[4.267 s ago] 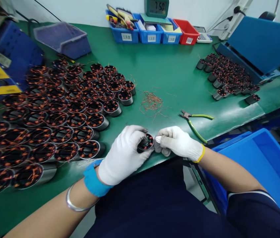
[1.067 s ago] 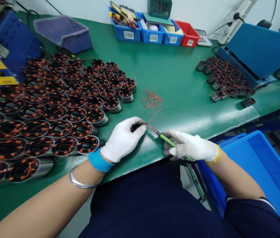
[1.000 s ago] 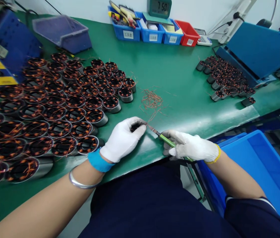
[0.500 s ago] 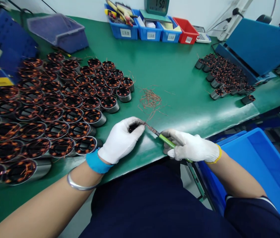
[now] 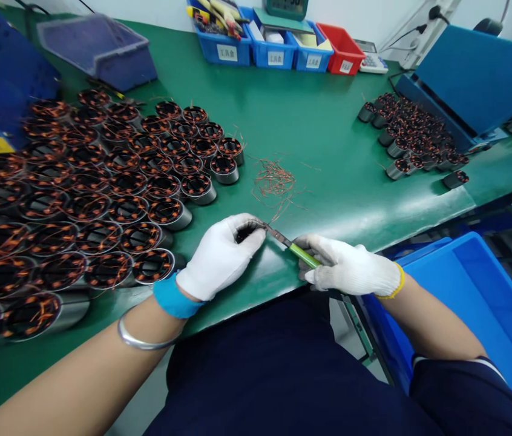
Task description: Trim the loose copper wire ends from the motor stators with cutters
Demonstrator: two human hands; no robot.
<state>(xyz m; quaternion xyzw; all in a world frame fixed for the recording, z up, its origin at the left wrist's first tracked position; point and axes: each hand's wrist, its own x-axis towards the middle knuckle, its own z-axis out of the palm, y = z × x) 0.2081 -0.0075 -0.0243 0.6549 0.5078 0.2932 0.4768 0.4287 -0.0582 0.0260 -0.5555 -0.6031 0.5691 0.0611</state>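
My left hand (image 5: 222,251), in a white glove, is closed around a motor stator (image 5: 243,232); the fingers hide most of it and only its dark inside shows. My right hand (image 5: 340,264), gloved too, grips the green handles of cutting pliers (image 5: 304,255). Their jaws reach the stator's edge by my left fingertips; whether they close on a wire is too small to tell. A loose pile of copper wire offcuts (image 5: 275,177) lies just beyond. To the left stand rows of stators (image 5: 129,206) with copper windings and stray wire ends.
More stators (image 5: 419,133) crowd the right of the green table (image 5: 310,121), beside a blue machine (image 5: 478,79). Blue bins (image 5: 226,53), a red bin (image 5: 340,49) and a calculator (image 5: 371,60) line the back. A purple bin (image 5: 124,63) sits back left; a large blue crate (image 5: 478,290) is at lower right.
Since the oldest frame, my right hand has picked up the pliers from the table and brought their jaws to the stator. Over the last second both hands have stayed nearly still.
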